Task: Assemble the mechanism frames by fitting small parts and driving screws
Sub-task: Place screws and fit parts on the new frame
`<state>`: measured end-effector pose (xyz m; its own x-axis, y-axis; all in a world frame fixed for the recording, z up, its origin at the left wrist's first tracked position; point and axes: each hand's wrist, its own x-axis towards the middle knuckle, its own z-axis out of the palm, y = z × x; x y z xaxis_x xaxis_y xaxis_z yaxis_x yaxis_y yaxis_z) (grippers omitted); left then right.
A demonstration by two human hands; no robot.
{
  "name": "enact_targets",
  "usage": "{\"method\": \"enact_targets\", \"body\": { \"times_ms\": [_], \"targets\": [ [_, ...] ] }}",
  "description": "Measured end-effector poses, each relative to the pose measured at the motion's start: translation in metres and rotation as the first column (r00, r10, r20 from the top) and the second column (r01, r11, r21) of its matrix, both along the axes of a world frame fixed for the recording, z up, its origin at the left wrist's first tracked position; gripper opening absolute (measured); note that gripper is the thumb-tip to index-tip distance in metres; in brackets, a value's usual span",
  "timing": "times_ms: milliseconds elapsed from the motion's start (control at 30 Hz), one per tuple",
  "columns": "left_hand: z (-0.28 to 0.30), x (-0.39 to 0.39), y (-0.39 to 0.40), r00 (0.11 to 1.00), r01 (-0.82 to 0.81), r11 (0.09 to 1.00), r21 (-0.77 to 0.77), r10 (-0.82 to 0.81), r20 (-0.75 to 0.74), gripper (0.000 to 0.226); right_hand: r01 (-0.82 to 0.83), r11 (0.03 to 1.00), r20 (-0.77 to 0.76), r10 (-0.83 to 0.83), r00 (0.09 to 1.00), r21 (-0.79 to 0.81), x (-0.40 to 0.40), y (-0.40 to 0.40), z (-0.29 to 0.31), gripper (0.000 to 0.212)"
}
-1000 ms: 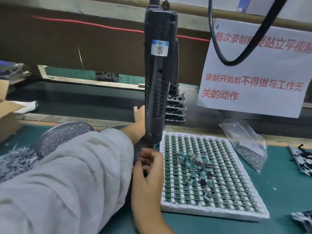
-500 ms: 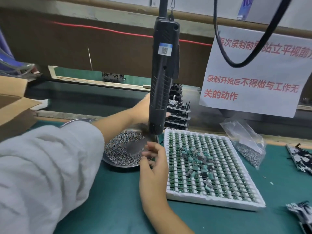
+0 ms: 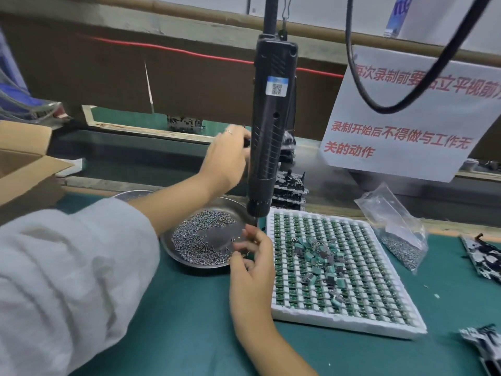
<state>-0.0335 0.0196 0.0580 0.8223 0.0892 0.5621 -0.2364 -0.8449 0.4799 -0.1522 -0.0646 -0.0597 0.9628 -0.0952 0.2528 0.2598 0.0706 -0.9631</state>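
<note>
A black electric screwdriver hangs upright over the bench, its bit just above a round metal dish of small screws. My right hand is at the dish's right rim, fingers curled, pinching a small screw. My left hand reaches past the screwdriver toward a stack of black mechanism frames; the tool hides its fingertips. A white foam tray of green parts lies to the right, with loose green and grey parts heaped on it.
A clear bag of screws lies right of the tray. More black frames sit at the right edge. A cardboard box stands at left, a paper sign hangs behind, and a second dish peeks out behind my left forearm.
My left hand has lifted from the bench and moved back toward the frame stack, uncovering the screw dish. My right hand stays at the dish rim.
</note>
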Motion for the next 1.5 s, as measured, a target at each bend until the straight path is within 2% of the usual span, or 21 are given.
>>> {"method": "enact_targets", "body": {
  "times_ms": [100, 200, 367, 501, 601, 667, 701, 767, 834, 901, 968, 1068, 1135, 1168, 1235, 1301, 1401, 1502],
  "targets": [
    [0.010, -0.022, 0.027, 0.994, -0.074, 0.986, -0.152, 0.085, 0.065, 0.023, 0.013, 1.000, 0.012, -0.013, 1.000, -0.007, 0.002, 0.000, -0.001, 0.050],
    [0.008, -0.069, 0.061, 0.984, -0.108, 0.983, -0.147, 0.126, 0.124, 0.026, 0.008, 0.999, 0.012, -0.008, 1.000, -0.035, 0.000, 0.000, 0.000, 0.052],
    [-0.023, -0.167, 0.092, 0.992, -0.021, 0.999, 0.033, 0.017, 0.124, 0.028, 0.007, 0.994, -0.015, -0.009, 1.000, -0.110, -0.004, 0.000, 0.005, 0.043],
    [-0.066, -0.221, 0.105, 0.982, 0.105, 0.962, 0.252, -0.141, 0.128, 0.030, 0.036, 0.998, 0.004, -0.036, 0.999, -0.060, -0.013, 0.000, 0.008, 0.036],
    [-0.090, -0.240, 0.112, 0.967, 0.223, 0.930, 0.292, -0.250, 0.058, 0.037, 0.079, 0.993, 0.109, -0.070, 0.992, -0.084, -0.022, 0.000, 0.010, 0.027],
    [-0.099, -0.242, 0.114, 0.957, 0.276, 0.914, 0.298, -0.289, -0.001, 0.039, 0.078, 0.978, 0.271, -0.023, 0.962, -0.192, -0.034, -0.003, 0.011, 0.024],
    [-0.101, -0.241, 0.115, 0.953, 0.296, 0.906, 0.303, -0.302, -0.029, 0.040, 0.051, 0.957, 0.349, 0.054, 0.936, -0.284, -0.039, -0.006, 0.010, 0.024],
    [-0.102, -0.237, 0.120, 0.942, 0.333, 0.886, 0.322, -0.329, -0.068, 0.047, -0.034, 0.845, 0.414, 0.297, 0.861, -0.534, -0.051, -0.011, 0.008, 0.023],
    [-0.101, -0.234, 0.128, 0.936, 0.348, 0.873, 0.340, -0.341, -0.083, 0.053, 0.024, 0.613, 0.416, 0.507, 0.755, -0.790, -0.057, -0.014, 0.005, 0.038],
    [-0.098, -0.236, 0.139, 0.957, 0.286, 0.903, 0.322, -0.287, -0.047, 0.048, 0.165, 0.427, 0.413, 0.593, 0.691, -0.889, -0.058, -0.014, 0.004, 0.046],
    [-0.098, -0.244, 0.156, 0.991, 0.120, 0.940, 0.319, -0.130, 0.012, 0.040, 0.206, 0.375, 0.408, 0.610, 0.679, -0.904, -0.057, -0.011, 0.003, 0.041],
    [-0.100, -0.263, 0.186, 0.974, -0.191, 0.927, 0.324, 0.219, -0.051, 0.041, 0.219, 0.380, 0.423, 0.617, 0.664, -0.899, -0.056, -0.009, 0.002, 0.035],
    [-0.100, -0.274, 0.197, 0.904, -0.317, 0.897, 0.307, 0.384, -0.190, 0.034, 0.208, 0.400, 0.429, 0.616, 0.660, -0.893, -0.055, -0.009, 0.001, 0.034],
    [-0.101, -0.277, 0.199, 0.870, -0.332, 0.892, 0.305, 0.415, -0.267, 0.031, 0.186, 0.415, 0.424, 0.612, 0.667, -0.891, -0.055, -0.010, 0.002, 0.034],
    [-0.102, -0.277, 0.198, 0.846, -0.291, 0.916, 0.278, 0.382, -0.372, 0.031, 0.128, 0.461, 0.413, 0.595, 0.689, -0.878, -0.054, -0.012, 0.003, 0.035],
    [-0.102, -0.274, 0.190, 0.862, -0.247, 0.944, 0.218, 0.317, -0.395, 0.031, 0.092, 0.524, 0.424, 0.559, 0.713, -0.847, -0.054, -0.014, 0.003, 0.034],
    [-0.095, -0.268, 0.166, 0.935, -0.177, 0.973, 0.146, 0.213, -0.283, 0.030, 0.082, 0.645, 0.478, 0.470, 0.742, -0.760, -0.055, -0.011, 0.004, 0.030],
    [-0.082, -0.254, 0.130, 0.982, -0.037, 0.979, 0.198, 0.072, -0.174, 0.030, -0.029, 0.767, 0.443, 0.400, 0.803, -0.641, -0.059, -0.007, 0.007, 0.027]
  ]
}}
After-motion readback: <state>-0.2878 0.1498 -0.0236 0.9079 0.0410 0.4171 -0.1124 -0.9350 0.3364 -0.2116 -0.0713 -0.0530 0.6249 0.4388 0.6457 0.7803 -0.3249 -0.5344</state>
